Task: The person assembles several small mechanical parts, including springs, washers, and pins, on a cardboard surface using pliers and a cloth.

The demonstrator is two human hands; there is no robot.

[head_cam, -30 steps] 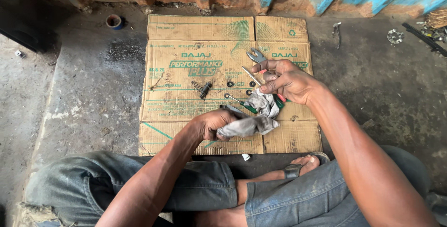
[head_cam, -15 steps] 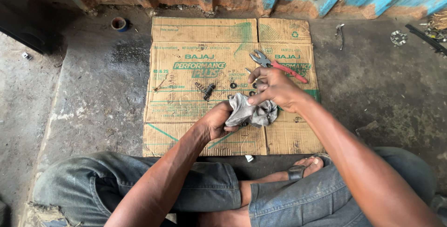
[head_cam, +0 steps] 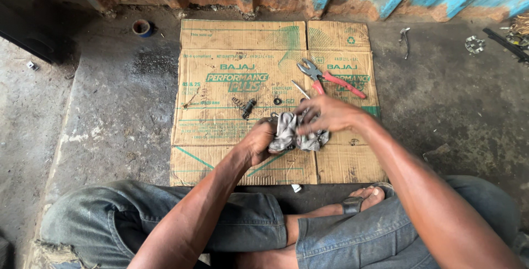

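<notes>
I sit cross-legged before a flattened cardboard sheet [head_cam: 231,136] on a concrete floor. A crumpled grey rag [head_cam: 295,132] is held between both hands over the sheet's near middle. My left hand [head_cam: 258,143] grips it from the left and below; a small dark part seems wrapped inside, mostly hidden. My right hand [head_cam: 325,114] presses the rag from the right with curled fingers. Red-handled pliers [head_cam: 328,77] lie just beyond my right hand. A thin metal rod [head_cam: 300,89] lies beside them.
A small spring and dark bolt [head_cam: 245,106] and a tiny ring [head_cam: 277,101] lie on the cardboard left of the rag. A small round tin [head_cam: 142,27] stands at the far left. A blue wall runs along the back, with metal bits [head_cam: 405,38] at the right.
Both hands have drawn the rag together into a tighter bundle. My right hand slid down off the pliers area, which now lie fully uncovered.
</notes>
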